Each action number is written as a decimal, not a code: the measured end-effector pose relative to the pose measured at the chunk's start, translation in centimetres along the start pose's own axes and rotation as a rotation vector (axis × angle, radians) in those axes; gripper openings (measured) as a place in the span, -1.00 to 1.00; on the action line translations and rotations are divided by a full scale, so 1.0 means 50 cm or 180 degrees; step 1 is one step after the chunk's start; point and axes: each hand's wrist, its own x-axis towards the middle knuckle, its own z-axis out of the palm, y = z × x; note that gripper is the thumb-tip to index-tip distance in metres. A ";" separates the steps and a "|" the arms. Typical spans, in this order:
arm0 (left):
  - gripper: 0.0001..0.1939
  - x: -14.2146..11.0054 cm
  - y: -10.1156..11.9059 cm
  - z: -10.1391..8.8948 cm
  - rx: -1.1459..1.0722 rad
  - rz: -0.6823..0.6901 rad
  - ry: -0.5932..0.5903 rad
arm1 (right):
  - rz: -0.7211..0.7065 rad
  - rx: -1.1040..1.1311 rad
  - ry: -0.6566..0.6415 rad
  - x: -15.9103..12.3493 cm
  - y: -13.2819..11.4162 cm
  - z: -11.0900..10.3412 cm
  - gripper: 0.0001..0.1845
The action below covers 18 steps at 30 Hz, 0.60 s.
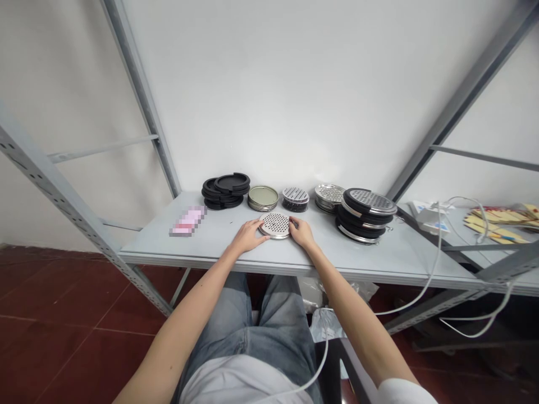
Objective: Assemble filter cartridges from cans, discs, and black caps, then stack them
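Observation:
A round perforated metal disc (275,224) with a raised rim lies on the grey table near its front edge. My left hand (248,237) is closed at the disc's left edge, thumb along the near side. At the opposite edge my right hand (301,232) pinches the rim between thumb and fingers. Right behind the disc stand a stack of olive-topped metal lids (263,196) and a pile of slotted metal discs (295,196). Another stack of perforated metal discs (329,193) stands farther right.
Black rings (227,188) are piled at the back left, near a blurred pink item (188,220). A tall stack of black-ringed perforated discs (366,216) stands on the right. Metal posts (143,95) frame the table (219,241). A white cable (435,264) hangs over the right side.

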 end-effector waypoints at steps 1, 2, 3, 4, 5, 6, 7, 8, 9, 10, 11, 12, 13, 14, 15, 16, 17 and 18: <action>-0.37 0.001 -0.001 0.000 0.0008 -0.0005 -0.0002 | -0.0064 -0.0029 0.0012 0.000 0.000 0.000 -0.60; -0.38 0.001 -0.001 0.001 0.0012 -0.0006 0.0000 | -0.0130 -0.0053 0.0047 0.001 0.000 0.000 -0.61; -0.38 0.002 -0.001 0.001 0.0013 0.0002 0.0005 | -0.0202 -0.0077 0.0086 0.001 0.000 0.000 -0.63; -0.38 0.002 -0.001 0.001 0.0010 0.0016 0.0012 | -0.0278 -0.0098 0.0111 0.002 0.000 0.001 -0.64; -0.39 0.003 -0.001 0.001 0.0006 0.0034 0.0021 | -0.0347 -0.0111 0.0113 0.002 0.000 0.001 -0.65; -0.40 0.003 -0.001 0.001 0.0001 0.0054 0.0030 | -0.0402 -0.0111 0.0096 0.002 0.000 0.001 -0.65; -0.40 0.004 -0.001 0.001 -0.0005 0.0069 0.0038 | -0.0441 -0.0103 0.0064 0.002 -0.001 0.000 -0.65; -0.40 0.004 -0.002 0.001 -0.0011 0.0075 0.0046 | -0.0467 -0.0096 0.0022 0.002 -0.002 0.000 -0.66; -0.40 0.004 -0.002 0.001 -0.0017 0.0073 0.0053 | -0.0475 -0.0102 -0.0010 0.001 -0.003 -0.001 -0.66; -0.40 0.004 -0.002 0.002 -0.0024 0.0064 0.0060 | -0.0464 -0.0120 -0.0026 0.000 -0.005 -0.002 -0.66; -0.40 0.004 -0.002 0.002 -0.0032 0.0051 0.0060 | -0.0438 -0.0145 -0.0021 -0.001 -0.007 -0.003 -0.66; -0.39 0.003 -0.003 0.003 -0.0041 0.0032 0.0054 | -0.0408 -0.0171 -0.0017 -0.002 -0.009 -0.004 -0.66; -0.38 0.003 -0.003 0.003 -0.0047 0.0009 0.0042 | -0.0382 -0.0189 -0.0023 -0.004 -0.010 -0.005 -0.66; -0.37 0.003 -0.003 0.003 -0.0052 -0.0013 0.0031 | -0.0363 -0.0194 -0.0037 -0.005 -0.012 -0.005 -0.66; -0.36 0.002 -0.003 0.003 -0.0058 -0.0034 0.0024 | -0.0351 -0.0190 -0.0054 -0.006 -0.013 -0.006 -0.65; -0.34 0.002 -0.003 0.003 -0.0066 -0.0050 0.0025 | -0.0342 -0.0182 -0.0071 -0.007 -0.013 -0.007 -0.65; -0.33 0.002 -0.003 0.003 -0.0077 -0.0061 0.0029 | -0.0328 -0.0172 -0.0080 -0.008 -0.013 -0.007 -0.65; -0.33 0.001 -0.002 0.002 -0.0084 -0.0071 0.0037 | -0.0313 -0.0161 -0.0088 -0.009 -0.013 -0.007 -0.64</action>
